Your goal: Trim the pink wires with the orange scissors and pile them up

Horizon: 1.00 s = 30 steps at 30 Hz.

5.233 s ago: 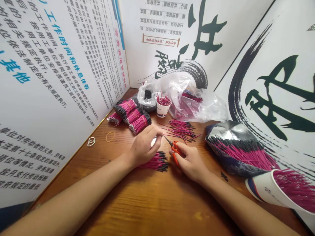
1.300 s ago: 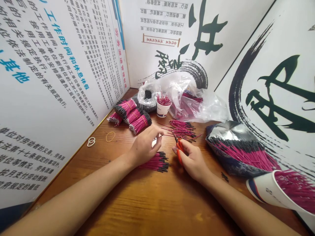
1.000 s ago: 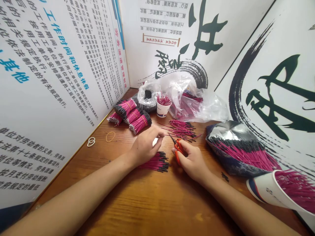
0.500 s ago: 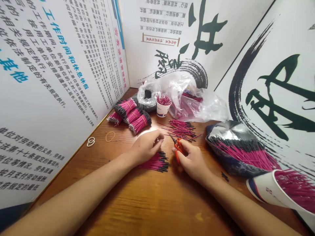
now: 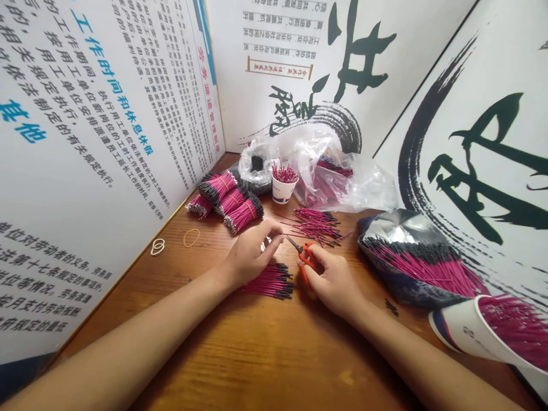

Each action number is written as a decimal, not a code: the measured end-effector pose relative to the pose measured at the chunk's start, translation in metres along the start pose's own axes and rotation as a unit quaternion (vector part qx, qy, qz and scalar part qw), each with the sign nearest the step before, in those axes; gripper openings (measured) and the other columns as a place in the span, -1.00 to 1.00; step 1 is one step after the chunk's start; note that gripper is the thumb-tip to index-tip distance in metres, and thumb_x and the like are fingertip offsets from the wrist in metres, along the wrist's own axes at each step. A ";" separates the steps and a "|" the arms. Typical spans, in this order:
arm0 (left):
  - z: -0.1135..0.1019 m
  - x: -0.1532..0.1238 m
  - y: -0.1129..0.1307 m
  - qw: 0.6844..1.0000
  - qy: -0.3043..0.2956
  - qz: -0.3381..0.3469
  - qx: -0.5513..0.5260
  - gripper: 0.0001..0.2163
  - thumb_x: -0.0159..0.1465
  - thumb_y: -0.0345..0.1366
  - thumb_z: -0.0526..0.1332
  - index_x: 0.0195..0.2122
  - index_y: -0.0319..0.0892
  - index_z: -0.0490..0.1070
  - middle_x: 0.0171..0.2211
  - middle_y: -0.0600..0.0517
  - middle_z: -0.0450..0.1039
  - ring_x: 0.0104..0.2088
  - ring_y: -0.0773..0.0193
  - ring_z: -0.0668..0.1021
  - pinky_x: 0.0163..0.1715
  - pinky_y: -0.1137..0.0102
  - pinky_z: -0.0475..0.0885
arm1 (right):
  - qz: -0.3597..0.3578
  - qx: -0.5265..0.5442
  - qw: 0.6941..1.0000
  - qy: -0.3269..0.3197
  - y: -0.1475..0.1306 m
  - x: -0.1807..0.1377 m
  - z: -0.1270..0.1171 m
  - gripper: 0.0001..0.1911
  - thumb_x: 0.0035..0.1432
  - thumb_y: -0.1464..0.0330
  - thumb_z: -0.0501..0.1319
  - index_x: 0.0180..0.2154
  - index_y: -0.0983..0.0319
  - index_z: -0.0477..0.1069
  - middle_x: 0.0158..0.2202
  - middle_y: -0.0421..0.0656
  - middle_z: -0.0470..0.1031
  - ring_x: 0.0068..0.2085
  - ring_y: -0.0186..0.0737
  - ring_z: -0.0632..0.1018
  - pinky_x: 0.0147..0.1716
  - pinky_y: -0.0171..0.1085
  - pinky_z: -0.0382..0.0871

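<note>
My left hand (image 5: 252, 251) is closed in a pinch, thumb and forefinger meeting at the tips. What sits in the pinch, if anything, is too small to make out. Under that hand lies a row of pink wires with black ends (image 5: 269, 282), partly covered by the palm. My right hand (image 5: 336, 279) is wrapped around orange-handled pliers (image 5: 307, 258), whose dark pointed jaws reach to just beside the left fingertips. Behind both hands, a loose pile of pink wires (image 5: 314, 222) lies on the wooden table (image 5: 274, 354).
Rubber-banded wire bundles (image 5: 233, 200) lie back left, near loose rubber bands (image 5: 191, 237). A paper cup of wires (image 5: 284, 191) stands by clear plastic bags (image 5: 363, 182). An open bag of wires (image 5: 411, 222) and another cup (image 5: 456, 325) are right. Printed panels (image 5: 128, 114) enclose the table.
The pliers have swung lower and slightly left, their tips now closer to my left fingertips. My left thumb and forefinger have shifted slightly; the right hand still grips the pliers.
</note>
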State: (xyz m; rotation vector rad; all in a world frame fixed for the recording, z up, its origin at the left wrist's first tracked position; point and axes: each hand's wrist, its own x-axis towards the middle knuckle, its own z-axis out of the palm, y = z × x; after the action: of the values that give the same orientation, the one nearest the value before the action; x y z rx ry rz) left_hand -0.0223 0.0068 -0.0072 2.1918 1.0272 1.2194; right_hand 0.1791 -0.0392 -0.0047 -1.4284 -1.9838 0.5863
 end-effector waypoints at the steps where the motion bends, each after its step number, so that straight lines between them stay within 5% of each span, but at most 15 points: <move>1: 0.000 0.000 0.000 1.000 0.001 0.003 0.003 -0.95 0.36 -0.32 0.13 -0.23 -0.17 0.33 -0.37 0.08 0.46 -0.35 0.35 0.52 -0.30 0.45 0.40 | 0.001 0.001 1.000 -0.004 0.000 0.000 0.000 -0.87 0.16 0.36 0.13 -0.44 0.19 0.24 -0.58 -0.30 0.27 -0.55 -0.33 0.29 -0.52 -0.34 0.07; 30: -0.001 0.000 0.005 0.999 0.017 0.043 0.027 -0.95 0.36 -0.34 0.13 -0.25 -0.17 0.34 -0.38 0.08 0.45 -0.37 0.36 0.50 -0.32 0.46 0.39 | -0.011 0.022 0.999 -0.023 -0.002 0.001 -0.003 -0.77 0.23 0.33 0.09 -0.49 0.19 0.18 -0.59 -0.31 0.21 -0.55 -0.36 0.23 -0.52 -0.35 0.03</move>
State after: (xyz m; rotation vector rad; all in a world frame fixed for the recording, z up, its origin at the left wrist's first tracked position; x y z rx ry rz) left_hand -0.0209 0.0036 -0.0028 2.2851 0.9994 1.2841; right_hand 0.1797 -0.0389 -0.0015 -1.3753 -2.0074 0.6544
